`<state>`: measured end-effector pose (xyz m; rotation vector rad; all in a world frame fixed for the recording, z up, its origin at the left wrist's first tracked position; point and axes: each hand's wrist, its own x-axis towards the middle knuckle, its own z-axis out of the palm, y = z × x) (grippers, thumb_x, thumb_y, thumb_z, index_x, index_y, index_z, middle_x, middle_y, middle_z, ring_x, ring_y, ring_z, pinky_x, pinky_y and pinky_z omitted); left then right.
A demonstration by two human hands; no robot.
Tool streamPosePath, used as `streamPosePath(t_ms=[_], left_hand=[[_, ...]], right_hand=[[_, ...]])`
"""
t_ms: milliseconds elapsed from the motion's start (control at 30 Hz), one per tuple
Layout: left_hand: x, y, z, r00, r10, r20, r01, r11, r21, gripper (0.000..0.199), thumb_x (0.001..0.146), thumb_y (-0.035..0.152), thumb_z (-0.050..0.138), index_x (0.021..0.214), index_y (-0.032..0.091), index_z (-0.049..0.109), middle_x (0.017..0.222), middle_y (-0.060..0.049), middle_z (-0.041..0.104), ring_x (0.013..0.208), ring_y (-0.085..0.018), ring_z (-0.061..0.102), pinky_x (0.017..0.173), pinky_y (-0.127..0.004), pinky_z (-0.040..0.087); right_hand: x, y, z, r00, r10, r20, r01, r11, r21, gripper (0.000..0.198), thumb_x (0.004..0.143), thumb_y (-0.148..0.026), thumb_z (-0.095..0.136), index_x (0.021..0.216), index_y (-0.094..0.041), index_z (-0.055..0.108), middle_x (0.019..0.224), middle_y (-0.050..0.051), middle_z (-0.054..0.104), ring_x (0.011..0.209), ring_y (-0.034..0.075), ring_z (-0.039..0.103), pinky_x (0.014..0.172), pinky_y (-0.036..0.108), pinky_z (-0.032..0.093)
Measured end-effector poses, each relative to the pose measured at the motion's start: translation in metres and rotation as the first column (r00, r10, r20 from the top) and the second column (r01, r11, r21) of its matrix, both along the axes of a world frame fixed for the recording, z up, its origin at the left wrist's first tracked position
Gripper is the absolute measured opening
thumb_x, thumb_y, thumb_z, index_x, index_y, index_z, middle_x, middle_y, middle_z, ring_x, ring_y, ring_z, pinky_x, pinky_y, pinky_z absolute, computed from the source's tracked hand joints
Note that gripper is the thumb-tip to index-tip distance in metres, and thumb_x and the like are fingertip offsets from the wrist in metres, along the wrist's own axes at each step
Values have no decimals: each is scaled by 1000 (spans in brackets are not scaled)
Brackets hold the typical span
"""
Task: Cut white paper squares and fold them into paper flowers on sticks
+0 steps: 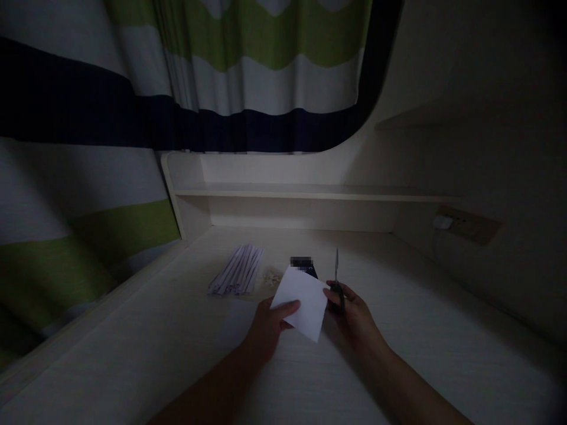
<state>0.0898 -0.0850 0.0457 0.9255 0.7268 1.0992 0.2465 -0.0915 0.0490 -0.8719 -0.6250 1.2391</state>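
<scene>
A white sheet of paper (305,301) is pinched in my left hand (270,321), the thumb lying across its face. My right hand (354,313) is closed on a pair of scissors (336,289) with dark handles, the blades pointing up and away from me. The fingers of that hand are close to the paper's right edge; whether they touch it I cannot tell. Behind the paper lies a dark object (313,273), partly covered by it. On the table under my left wrist rests another pale sheet (234,321).
A bundle of thin white paper strips or rolls (237,271) lies left of the hands. Beside it is a small heap of pale bits (271,276). A low shelf (310,192) runs along the back. A white plug (443,222) sits in the right wall's socket. Curtains (88,177) hang left.
</scene>
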Motion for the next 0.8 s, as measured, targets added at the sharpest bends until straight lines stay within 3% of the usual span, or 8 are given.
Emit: streamPosePath(t_ms=[100, 200, 367, 567, 800], left_hand=[[-3, 7, -3, 988, 154, -30, -154, 988, 11, 33, 59, 27, 67, 86, 8, 62, 87, -14, 65, 79, -25, 60, 65, -33, 48], [-11, 13, 1, 950, 309, -55, -310, 951, -7, 38, 57, 29, 68, 89, 10, 60, 90, -14, 64, 79, -25, 60, 60, -30, 48], [-24, 12, 20, 867, 498, -3, -498, 867, -2, 33, 54, 28, 70, 82, 11, 62, 89, -13, 63, 76, -23, 61, 57, -27, 48], [-25, 12, 26, 838, 543, 48, -543, 839, -20, 31, 56, 26, 68, 85, 14, 63, 87, -10, 63, 78, -21, 61, 59, -26, 49], [-25, 17, 17, 848, 529, 39, -527, 849, -49, 34, 55, 25, 69, 86, 12, 63, 82, -10, 65, 77, -22, 61, 57, -26, 49]], right_hand=[[3, 0, 2, 993, 11, 117, -14, 999, 29, 33, 55, -26, 73, 82, -16, 57, 59, -1, 62, 52, 12, 57, 56, 25, 45], [2, -3, 4, 959, 157, 235, -166, 986, 16, 33, 59, -32, 70, 84, -13, 59, 56, 0, 59, 48, 12, 55, 52, 25, 43], [-6, -8, -3, 861, 394, 322, -402, 915, -43, 36, 60, -37, 68, 83, -11, 62, 56, 0, 56, 46, 11, 51, 49, 26, 41], [-13, -14, -5, 717, 551, 427, -580, 811, -73, 36, 63, -38, 65, 90, -14, 62, 62, 1, 58, 51, 10, 50, 53, 24, 38], [-13, -15, -8, 686, 566, 457, -605, 793, -74, 36, 65, -39, 63, 93, -16, 63, 64, 1, 59, 52, 10, 50, 53, 24, 37]])
